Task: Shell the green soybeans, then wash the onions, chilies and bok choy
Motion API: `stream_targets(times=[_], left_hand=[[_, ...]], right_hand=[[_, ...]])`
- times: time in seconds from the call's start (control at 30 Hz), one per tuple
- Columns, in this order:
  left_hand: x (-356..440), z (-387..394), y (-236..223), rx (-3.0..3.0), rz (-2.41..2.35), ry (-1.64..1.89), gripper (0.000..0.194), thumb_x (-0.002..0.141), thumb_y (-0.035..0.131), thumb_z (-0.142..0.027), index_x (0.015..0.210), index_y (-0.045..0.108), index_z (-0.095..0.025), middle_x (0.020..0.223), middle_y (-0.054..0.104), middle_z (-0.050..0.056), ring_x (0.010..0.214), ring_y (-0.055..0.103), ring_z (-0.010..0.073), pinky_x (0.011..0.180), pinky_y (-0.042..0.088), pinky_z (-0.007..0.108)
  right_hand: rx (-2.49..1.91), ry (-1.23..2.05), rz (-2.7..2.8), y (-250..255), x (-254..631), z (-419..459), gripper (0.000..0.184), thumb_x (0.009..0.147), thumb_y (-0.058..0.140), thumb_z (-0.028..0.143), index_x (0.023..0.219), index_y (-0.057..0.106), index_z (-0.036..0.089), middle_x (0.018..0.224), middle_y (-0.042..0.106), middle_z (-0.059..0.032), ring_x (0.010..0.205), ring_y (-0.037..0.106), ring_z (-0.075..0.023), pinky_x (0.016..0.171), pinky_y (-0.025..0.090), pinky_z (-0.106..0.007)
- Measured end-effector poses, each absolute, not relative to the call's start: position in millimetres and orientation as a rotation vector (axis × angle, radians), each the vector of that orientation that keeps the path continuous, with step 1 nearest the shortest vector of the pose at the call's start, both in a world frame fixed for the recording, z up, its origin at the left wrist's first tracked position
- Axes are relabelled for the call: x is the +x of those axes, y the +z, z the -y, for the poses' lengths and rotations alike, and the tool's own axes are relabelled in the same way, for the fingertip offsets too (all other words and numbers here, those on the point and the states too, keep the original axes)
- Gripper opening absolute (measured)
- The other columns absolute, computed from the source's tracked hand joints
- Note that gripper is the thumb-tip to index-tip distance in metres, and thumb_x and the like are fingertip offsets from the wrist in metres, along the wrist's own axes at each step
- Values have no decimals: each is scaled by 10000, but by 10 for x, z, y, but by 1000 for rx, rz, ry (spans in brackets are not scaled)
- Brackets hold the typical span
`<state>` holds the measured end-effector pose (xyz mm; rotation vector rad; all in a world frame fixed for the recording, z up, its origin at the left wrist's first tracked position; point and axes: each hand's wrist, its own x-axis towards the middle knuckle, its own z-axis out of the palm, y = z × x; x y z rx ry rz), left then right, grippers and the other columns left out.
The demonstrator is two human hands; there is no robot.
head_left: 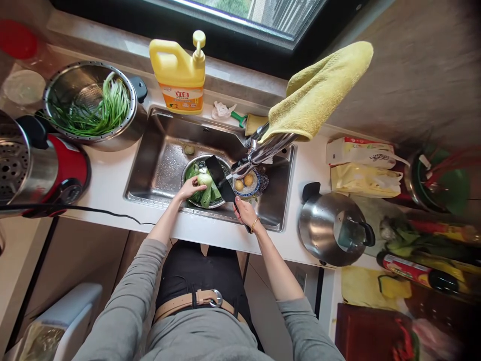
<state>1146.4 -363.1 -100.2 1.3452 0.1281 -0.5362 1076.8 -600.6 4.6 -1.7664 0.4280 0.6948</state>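
Note:
A round metal basin point(185, 173) with leafy greens, apparently bok choy point(205, 193), sits in the sink. My left hand point(191, 188) reaches over its left rim, fingers curled against the pale base of the greens. In my right hand point(246, 212) is a black-bladed kitchen knife point(226, 192), gripped by its dark handle. Its wide blade slants up and left across the basin's right side, beneath the faucet point(259, 153). To the right, a blue-patterned bowl point(257, 186) contains round yellowish-brown items point(243, 182), possibly potatoes, partly hidden by the faucet.
A yellow cloth point(319, 95) drapes over the faucet. Behind the sink point(158, 145) stands a yellow detergent bottle point(180, 75). Left is a steel pot point(124, 128) with green stalks; right, a lidded steel pot point(319, 230). A black cord point(93, 209) crosses the left counter.

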Motion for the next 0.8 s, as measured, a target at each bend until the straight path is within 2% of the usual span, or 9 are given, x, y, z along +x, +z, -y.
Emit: stream_targets(times=[0.13, 0.47, 0.8], left_hand=[[11448, 3670, -1005, 1330, -139, -551, 577, 627, 776, -470, 1057, 649, -108, 1069, 691, 113, 1024, 606, 244, 962, 415, 365], [11425, 3790, -978, 1320, -202, -533, 609, 612, 746, -584, 972, 682, -96, 957, 702, 93, 920, 597, 222, 870, 425, 317], [11482, 3771, -943, 1417, -169, -499, 543, 630, 731, -581, 893, 693, -107, 836, 676, 47, 824, 591, 197, 794, 431, 294]], right_hand=[[-1752, 717, -436, 33, 10770, 6030, 690, 660, 393, 892, 613, 449, 206, 394, 373, 64, 285, 293, -52, 285, 197, -193], [-1762, 702, -439, -49, 10767, 5962, 674, 726, 315, 871, 624, 433, 216, 387, 365, 62, 284, 301, -69, 295, 213, -211], [-1722, 686, -480, -4, 10833, 5812, 632, 770, 352, 820, 606, 425, 214, 372, 364, 65, 276, 297, -60, 289, 214, -199]])
